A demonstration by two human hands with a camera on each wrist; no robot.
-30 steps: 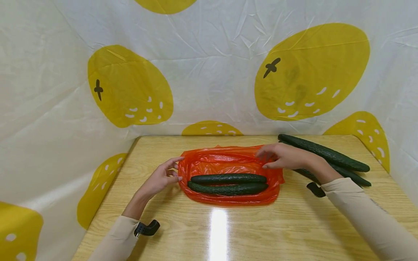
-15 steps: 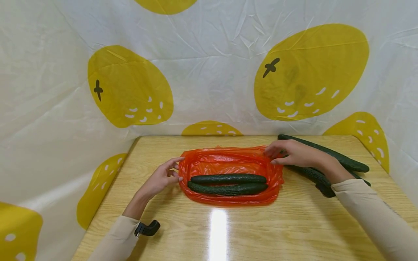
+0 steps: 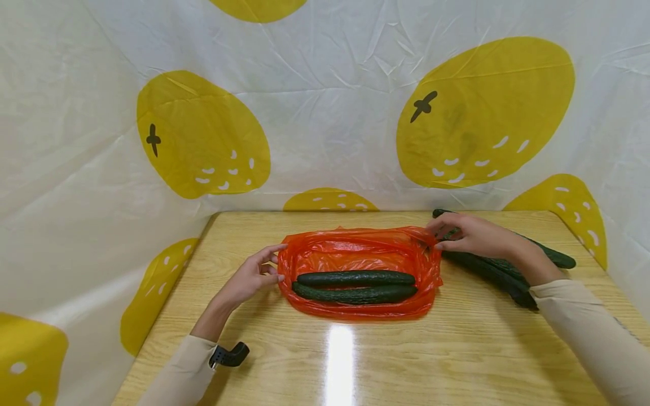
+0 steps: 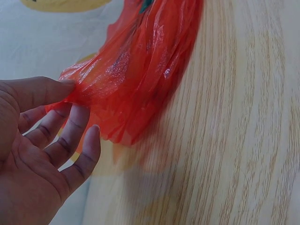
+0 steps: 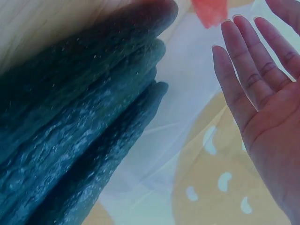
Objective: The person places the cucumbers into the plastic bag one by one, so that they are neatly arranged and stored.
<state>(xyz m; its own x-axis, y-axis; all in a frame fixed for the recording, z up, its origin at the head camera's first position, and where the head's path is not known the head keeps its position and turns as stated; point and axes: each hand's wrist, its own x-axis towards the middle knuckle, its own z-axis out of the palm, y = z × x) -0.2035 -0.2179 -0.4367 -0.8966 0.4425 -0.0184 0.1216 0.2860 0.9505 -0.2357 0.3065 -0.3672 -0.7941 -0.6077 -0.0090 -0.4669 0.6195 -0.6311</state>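
Observation:
In the head view, two dark green cucumbers (image 3: 355, 294) lie side by side in an open red plastic bag (image 3: 350, 314). My left hand (image 3: 249, 276) is at the bag's left end, thumb and forefinger spread apart. In the left wrist view, that hand's loosely bent fingers (image 4: 79, 123) and thumb touch the bag's crinkled film (image 4: 136, 79). My right hand (image 3: 469, 234) hovers by the bag's back right corner, in front of more cucumbers (image 3: 482, 268). Its fingers (image 5: 239, 51) look nearly straight in the right wrist view, tips close to a red bit of the bag (image 5: 211, 11).
Several loose cucumbers (image 5: 89, 84) lie together on the right of the wooden table (image 3: 284, 361), partly hidden by the right forearm. A white cloth with yellow fruit shapes (image 3: 330, 141) hangs behind the table and along its sides. A black wrist device (image 3: 229, 355) sits on the left sleeve.
My right hand has moved right, from over the bag's right part to its back right corner near the loose cucumbers. The left hand and the two bagged cucumbers have stayed in place.

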